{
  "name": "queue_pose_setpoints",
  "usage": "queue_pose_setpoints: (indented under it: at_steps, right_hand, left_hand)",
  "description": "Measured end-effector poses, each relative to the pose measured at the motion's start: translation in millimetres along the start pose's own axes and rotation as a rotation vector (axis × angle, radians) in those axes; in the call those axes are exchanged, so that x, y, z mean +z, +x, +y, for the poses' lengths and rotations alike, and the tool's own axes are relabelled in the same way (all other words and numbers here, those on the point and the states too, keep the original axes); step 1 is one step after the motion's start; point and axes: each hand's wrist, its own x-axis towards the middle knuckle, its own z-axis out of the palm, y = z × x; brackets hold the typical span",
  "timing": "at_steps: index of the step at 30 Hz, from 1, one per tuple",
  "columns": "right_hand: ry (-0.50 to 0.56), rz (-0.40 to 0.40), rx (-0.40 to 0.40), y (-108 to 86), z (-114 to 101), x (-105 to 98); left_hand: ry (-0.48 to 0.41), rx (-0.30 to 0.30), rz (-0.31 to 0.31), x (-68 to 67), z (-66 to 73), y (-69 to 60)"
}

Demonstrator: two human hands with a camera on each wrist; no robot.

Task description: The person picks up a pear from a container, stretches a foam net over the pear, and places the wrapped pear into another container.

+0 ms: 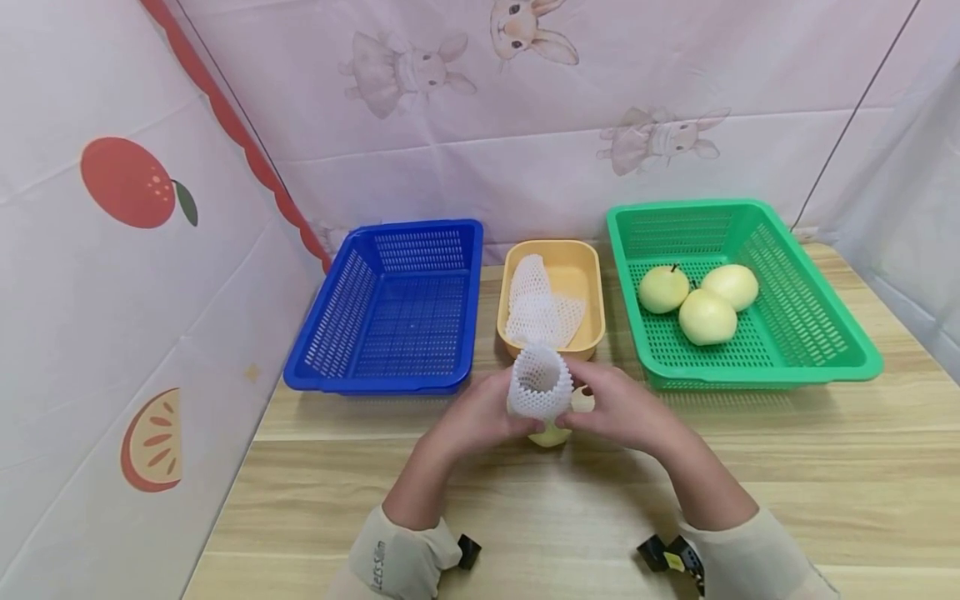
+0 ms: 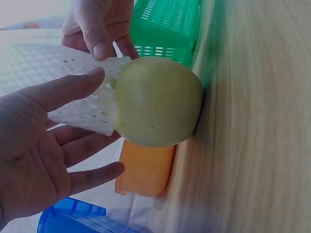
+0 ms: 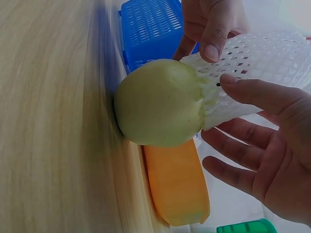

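A pale yellow-green pear point(image 2: 158, 102) stands on the wooden table, most of its body bare in both wrist views. Over its top sits the lower edge of a white foam net sleeve point(image 1: 540, 387), whose open tube points upward. My left hand point(image 1: 483, 408) pinches the sleeve's left side between thumb and fingers, just above the pear. From the other side my right hand point(image 1: 618, 408) grips the same sleeve, its thumb point(image 3: 257, 94) lying along the mesh. The pear's top is hidden under the net.
A blue basket point(image 1: 468, 333) stands at the back left. Behind the hands, a yellow-orange tray point(image 1: 588, 279) holds white foam nets point(image 1: 536, 300). To the right, a green basket point(image 1: 810, 317) contains three pears point(image 1: 707, 317). A printed cloth wall point(image 1: 525, 183) borders the table's back.
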Motion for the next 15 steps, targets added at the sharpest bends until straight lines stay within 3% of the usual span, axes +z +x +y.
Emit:
queue_pose_setpoints:
  at_steps: [6, 15]
  right_hand:
    - [-0.016, -0.019, -0.003, 1.0, 2.0, 2.0]
    - [0.001, -0.035, 0.023, 1.5, 3.5, 4.9]
  left_hand:
    - [0.029, 0.004, -0.015, 2.7, -1.5, 0.9]
    - [0.025, -0.055, -0.043, 4.3, -3.2, 2.3]
